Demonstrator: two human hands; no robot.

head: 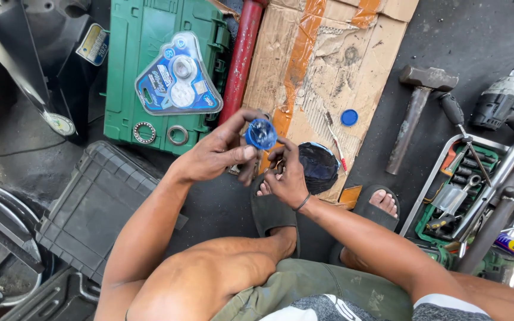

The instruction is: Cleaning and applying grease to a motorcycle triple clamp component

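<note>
A flattened sheet of brown cardboard with orange tape covers the dark floor ahead of the squatting person, and a green plastic case lies left of it, with a red pipe lying between the two. A black hard case sits nearer, beside the person's left knee. At the right, an open tool tray holds sockets and wrenches, with a sledgehammer just beyond it on the floor. On the green case rests a triangular blue blister pack, and below it two metal bearing rings lie side by side. The left hand pinches a small shiny blue round container between thumb and fingers, holding it up over the cardboard's near edge. The right hand is curled narrow just beneath, its fingertips touching the container's underside. A small blue cap lies alone on the cardboard.
</note>
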